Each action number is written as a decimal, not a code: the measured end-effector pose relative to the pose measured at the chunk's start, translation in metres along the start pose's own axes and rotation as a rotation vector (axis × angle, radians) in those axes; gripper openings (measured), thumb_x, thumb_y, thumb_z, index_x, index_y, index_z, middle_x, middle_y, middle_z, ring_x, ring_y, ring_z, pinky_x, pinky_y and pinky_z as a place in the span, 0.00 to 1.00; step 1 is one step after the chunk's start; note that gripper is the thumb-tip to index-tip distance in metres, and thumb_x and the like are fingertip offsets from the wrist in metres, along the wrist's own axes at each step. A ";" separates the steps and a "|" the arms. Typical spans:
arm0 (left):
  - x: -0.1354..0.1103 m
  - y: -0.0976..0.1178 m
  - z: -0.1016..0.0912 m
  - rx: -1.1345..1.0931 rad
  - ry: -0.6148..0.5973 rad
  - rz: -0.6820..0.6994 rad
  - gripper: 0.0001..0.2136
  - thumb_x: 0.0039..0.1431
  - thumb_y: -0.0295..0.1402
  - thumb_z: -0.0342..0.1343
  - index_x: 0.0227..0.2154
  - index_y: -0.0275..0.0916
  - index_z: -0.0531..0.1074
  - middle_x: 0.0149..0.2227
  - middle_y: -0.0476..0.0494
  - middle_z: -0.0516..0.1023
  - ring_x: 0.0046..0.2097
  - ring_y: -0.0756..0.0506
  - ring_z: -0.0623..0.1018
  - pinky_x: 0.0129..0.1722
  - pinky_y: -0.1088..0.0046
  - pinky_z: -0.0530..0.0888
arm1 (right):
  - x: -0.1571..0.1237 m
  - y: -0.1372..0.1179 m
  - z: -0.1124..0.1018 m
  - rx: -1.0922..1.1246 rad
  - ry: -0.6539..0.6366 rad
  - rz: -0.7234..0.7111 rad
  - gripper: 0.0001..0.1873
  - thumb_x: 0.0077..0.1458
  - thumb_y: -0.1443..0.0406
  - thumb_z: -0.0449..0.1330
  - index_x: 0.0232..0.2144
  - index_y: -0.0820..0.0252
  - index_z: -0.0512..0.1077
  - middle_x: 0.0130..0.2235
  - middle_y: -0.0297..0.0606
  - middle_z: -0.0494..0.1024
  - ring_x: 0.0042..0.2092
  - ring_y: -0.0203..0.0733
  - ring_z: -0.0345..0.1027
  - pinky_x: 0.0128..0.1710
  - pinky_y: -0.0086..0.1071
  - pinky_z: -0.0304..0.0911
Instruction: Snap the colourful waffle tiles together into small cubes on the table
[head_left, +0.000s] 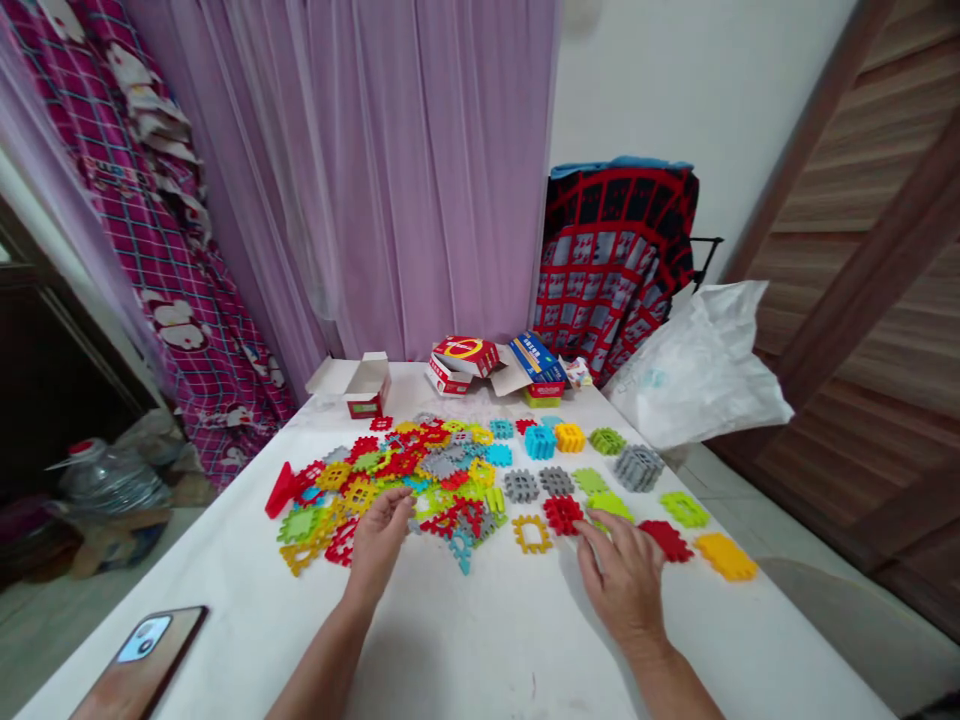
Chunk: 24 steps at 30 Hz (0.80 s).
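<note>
- Head view: a pile of notched plastic pieces point(446, 462), red, yellow, grey, green and blue, some solid, some cut through, spreads at 7 o'clock from centre.
- Right hand point(622, 575), 5 o'clock: fingers loosely spread, tips at a red notched square point(562, 513); contact unclear.
- Left hand point(381, 532), 7 o'clock: fingers curled by the pile; cannot tell whether it grips anything.
- Grey stack point(639, 468), ridged, at 12 o'clock from the right hand.
- Yellow frame point(533, 548), square-holed, at the red square's 8 o'clock.

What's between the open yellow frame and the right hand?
The head view shows a red toothed piece between the yellow frame and the right hand; whether hand and piece touch is unclear.
</note>
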<state>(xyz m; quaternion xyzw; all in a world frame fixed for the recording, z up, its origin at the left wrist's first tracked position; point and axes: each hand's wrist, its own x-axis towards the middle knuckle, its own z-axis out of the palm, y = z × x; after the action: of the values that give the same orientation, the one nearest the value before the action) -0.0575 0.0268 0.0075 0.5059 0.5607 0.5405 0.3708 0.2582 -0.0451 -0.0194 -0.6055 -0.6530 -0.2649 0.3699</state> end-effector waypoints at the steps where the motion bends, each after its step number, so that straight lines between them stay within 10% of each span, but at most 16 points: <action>1: 0.007 0.001 -0.006 0.119 0.015 0.069 0.17 0.51 0.45 0.55 0.37 0.37 0.74 0.31 0.43 0.79 0.34 0.44 0.78 0.31 0.69 0.74 | 0.000 -0.007 0.002 0.024 -0.041 -0.026 0.12 0.58 0.65 0.52 0.36 0.54 0.76 0.44 0.40 0.77 0.48 0.46 0.65 0.51 0.41 0.51; 5: 0.034 0.012 -0.020 0.716 0.005 0.373 0.14 0.55 0.36 0.53 0.43 0.40 0.75 0.47 0.37 0.77 0.49 0.38 0.75 0.50 0.59 0.69 | -0.002 -0.021 0.007 0.092 -0.134 -0.102 0.14 0.57 0.66 0.52 0.38 0.52 0.77 0.47 0.38 0.76 0.51 0.46 0.64 0.53 0.41 0.52; 10: 0.051 0.022 -0.014 1.071 -0.103 0.418 0.15 0.55 0.34 0.56 0.46 0.42 0.75 0.53 0.35 0.74 0.54 0.36 0.71 0.52 0.56 0.65 | -0.006 -0.016 0.008 0.110 -0.090 -0.103 0.13 0.57 0.67 0.53 0.40 0.54 0.76 0.49 0.40 0.75 0.52 0.47 0.63 0.52 0.42 0.55; 17: 0.050 0.024 -0.014 0.998 -0.080 0.446 0.12 0.62 0.35 0.48 0.40 0.42 0.77 0.44 0.39 0.79 0.44 0.42 0.76 0.48 0.64 0.69 | -0.005 -0.016 0.006 0.154 -0.074 -0.101 0.13 0.57 0.68 0.53 0.39 0.55 0.77 0.49 0.41 0.75 0.51 0.46 0.64 0.52 0.42 0.57; 24: 0.011 0.022 0.000 0.357 0.094 0.344 0.13 0.57 0.43 0.51 0.36 0.42 0.76 0.34 0.44 0.77 0.38 0.43 0.77 0.41 0.66 0.74 | -0.003 -0.026 0.005 0.376 -0.137 0.055 0.12 0.57 0.65 0.54 0.38 0.56 0.77 0.44 0.41 0.79 0.47 0.46 0.69 0.49 0.41 0.60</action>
<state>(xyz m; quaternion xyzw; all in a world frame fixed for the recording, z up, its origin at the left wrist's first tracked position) -0.0563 0.0356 0.0306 0.6256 0.5698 0.5109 0.1514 0.2322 -0.0461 -0.0218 -0.5600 -0.6978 -0.0867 0.4383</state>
